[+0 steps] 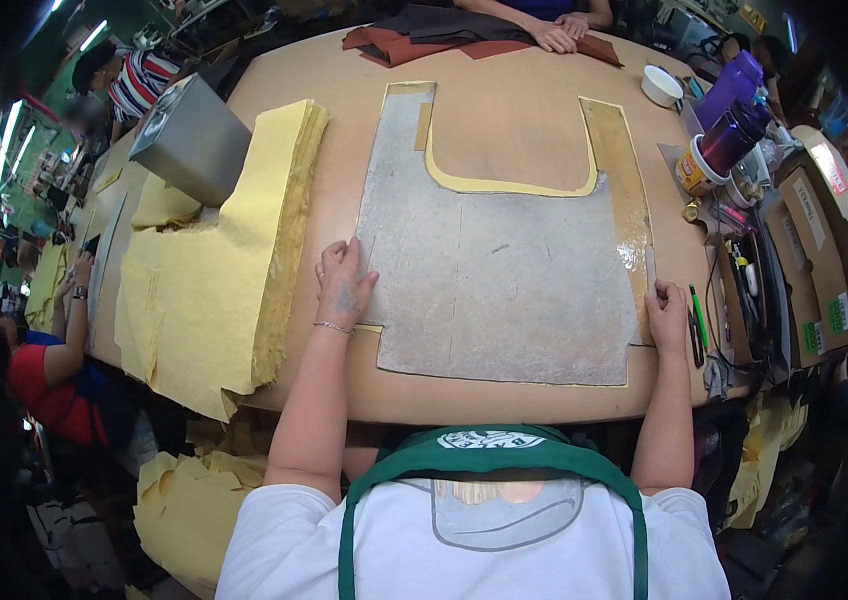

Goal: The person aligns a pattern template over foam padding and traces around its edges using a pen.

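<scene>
A large grey pattern sheet (504, 280) with a deep notch at its far side lies flat in front of me, tan strips along its right side and upper left. Yellow material (514, 186) shows from under it along the notch. My left hand (342, 290) rests flat on the sheet's left edge, fingers stretched out and thumb apart. At the right edge, my right hand (668, 318) is closed with the fingers pinched together. A thin grey strip (651, 268) stands out beyond those fingers; whether they hold it or the sheet's edge I cannot make out.
Left of the sheet is a thick stack of yellow material (214, 270) with a metal block (192, 140) on it. A green pen (698, 315), cups, purple bottles (729, 90) and a cardboard box (812, 260) line the right. Another person's hands (561, 32) rest across the table (504, 130).
</scene>
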A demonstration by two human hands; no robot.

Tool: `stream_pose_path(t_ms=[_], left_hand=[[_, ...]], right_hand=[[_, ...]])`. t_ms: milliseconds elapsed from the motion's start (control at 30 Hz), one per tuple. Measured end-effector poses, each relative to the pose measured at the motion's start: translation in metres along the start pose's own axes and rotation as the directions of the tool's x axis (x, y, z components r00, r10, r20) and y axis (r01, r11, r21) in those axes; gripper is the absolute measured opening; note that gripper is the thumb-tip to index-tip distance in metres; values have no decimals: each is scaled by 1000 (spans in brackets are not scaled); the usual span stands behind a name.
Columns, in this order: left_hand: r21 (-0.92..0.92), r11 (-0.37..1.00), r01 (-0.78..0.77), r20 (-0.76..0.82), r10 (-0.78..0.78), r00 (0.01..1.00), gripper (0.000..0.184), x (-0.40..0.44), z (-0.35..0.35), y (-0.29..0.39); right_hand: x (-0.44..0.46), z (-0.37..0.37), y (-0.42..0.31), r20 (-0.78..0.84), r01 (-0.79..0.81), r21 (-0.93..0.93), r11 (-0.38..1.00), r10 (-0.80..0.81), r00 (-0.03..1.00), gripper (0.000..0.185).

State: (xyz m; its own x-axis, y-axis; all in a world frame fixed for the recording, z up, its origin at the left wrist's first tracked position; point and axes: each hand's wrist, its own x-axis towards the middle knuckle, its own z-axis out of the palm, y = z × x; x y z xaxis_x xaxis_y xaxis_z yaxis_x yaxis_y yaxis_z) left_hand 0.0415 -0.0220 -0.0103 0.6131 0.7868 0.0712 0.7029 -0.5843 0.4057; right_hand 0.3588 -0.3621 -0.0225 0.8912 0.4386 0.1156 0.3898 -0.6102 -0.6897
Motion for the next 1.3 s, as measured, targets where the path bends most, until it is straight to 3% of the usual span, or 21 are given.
stream_pose_path(t_ms=[67,167,300,367,467,567,733,1067,1167,1200,1267,1300], left_hand=[[76,996,51,-23,-50,998,55,-9,-3,20],[336,941,-40,10,39,999,48,-19,14,22],[218,974,-60,68,46,997,50,-26,15,30],[254,964,-81,78,63,995,54,-29,12,42],[148,968,-203,160,179,971,57,-39,25,59],[84,969,-231,127,219,967,58,-40,23,57],[68,975,-211,136,201,970,59,-40,20,56],[19,980,-197,181,190,965,61,-37,18,55],[-2,985,-170,269,164,949,57,-30,-2,61],[-9,985,-175,246,172,954,54,-26,-6,63],[-15,980,-197,220,195,956,48,-16,-12,63],[-80,985,-154,217,168,962,44,-6,-12,60]], right_hand=[[0,0,0,-1,2,-18,1000,-2,1000,26],[0,-1,2,12,17,-41,999,-17,1000,25],[6,2,20,16,70,-20,997,-70,997,25],[8,2,23,35,43,-6,999,-43,998,25],[11,0,27,92,-19,56,998,14,996,25],[12,0,29,122,-57,67,996,48,991,27],[13,-1,27,162,-69,145,987,45,986,35],[17,-8,21,214,-128,127,984,99,972,41],[24,-3,2,62,-8,-368,930,34,997,45],[18,3,-23,36,156,-560,813,-165,986,48],[14,37,-68,34,218,-442,870,-226,973,47],[8,58,-93,126,333,-302,893,-308,943,46]])
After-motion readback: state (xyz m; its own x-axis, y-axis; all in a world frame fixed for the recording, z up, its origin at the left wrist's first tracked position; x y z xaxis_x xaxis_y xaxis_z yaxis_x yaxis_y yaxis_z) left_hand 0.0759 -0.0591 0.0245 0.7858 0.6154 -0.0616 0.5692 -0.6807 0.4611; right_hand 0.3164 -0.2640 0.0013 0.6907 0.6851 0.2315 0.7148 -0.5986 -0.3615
